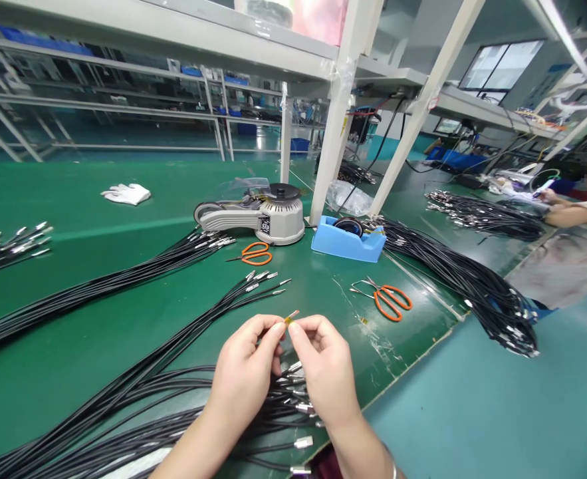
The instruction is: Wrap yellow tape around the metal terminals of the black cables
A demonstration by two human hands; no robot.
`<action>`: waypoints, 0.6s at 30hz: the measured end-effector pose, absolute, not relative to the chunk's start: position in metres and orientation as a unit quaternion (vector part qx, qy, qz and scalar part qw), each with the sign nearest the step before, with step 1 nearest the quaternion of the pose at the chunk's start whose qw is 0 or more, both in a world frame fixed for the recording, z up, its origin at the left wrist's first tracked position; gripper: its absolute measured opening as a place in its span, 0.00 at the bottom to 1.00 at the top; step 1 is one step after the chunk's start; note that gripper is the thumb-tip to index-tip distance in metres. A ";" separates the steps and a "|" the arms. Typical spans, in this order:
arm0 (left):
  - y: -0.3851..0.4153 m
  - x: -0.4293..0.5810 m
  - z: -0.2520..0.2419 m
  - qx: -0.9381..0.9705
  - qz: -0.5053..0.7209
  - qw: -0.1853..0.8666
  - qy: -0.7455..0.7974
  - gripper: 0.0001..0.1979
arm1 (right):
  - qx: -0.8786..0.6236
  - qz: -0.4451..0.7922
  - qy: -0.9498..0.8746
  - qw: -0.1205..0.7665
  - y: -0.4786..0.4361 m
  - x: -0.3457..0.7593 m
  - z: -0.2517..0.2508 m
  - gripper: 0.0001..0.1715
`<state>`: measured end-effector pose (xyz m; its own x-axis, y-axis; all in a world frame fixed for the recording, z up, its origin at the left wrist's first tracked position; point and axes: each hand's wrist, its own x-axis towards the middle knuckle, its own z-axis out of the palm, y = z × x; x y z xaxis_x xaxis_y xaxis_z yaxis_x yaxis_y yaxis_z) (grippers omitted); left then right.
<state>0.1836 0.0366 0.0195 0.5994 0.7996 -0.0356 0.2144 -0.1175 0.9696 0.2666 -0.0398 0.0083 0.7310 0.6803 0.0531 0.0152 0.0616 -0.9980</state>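
My left hand (246, 362) and my right hand (326, 362) meet low in the middle, fingertips pinched together on a small piece of yellow tape (288, 320). A thin coppery tip (294, 313) sticks out above the tape; whether it belongs to a cable is hidden by the fingers. Black cables with metal ends (303, 442) lie under and beside my hands. Another bundle of black cables (193, 327) stretches up beyond my left hand, its silvery ends on the green table (173, 266).
Orange-handled scissors (256, 254) and a second orange-handled pair (391, 303) lie ahead. Behind them stand a round tape machine (280, 219) and a blue tape holder (348, 241). A white glove (127, 193) is at the back left. Another person's arm (575, 213) shows at right, near cable bundles (453, 266).
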 end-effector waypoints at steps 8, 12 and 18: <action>0.039 0.185 0.021 0.649 0.239 0.624 0.364 0.14 | -0.663 0.214 -0.297 0.653 -0.041 0.268 0.009 0.08; 0.038 0.185 0.024 0.641 0.244 0.628 0.368 0.14 | -0.680 0.175 -0.317 0.638 -0.041 0.267 0.009 0.07; 0.040 0.184 0.022 0.621 0.243 0.655 0.355 0.13 | -0.673 0.170 -0.323 0.643 -0.041 0.269 0.010 0.06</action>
<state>0.1844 0.0397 0.0217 0.6307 0.7586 -0.1633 0.1226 0.1103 0.9863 0.2688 -0.0411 0.0095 0.7331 0.6539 0.1868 0.2163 0.0362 -0.9757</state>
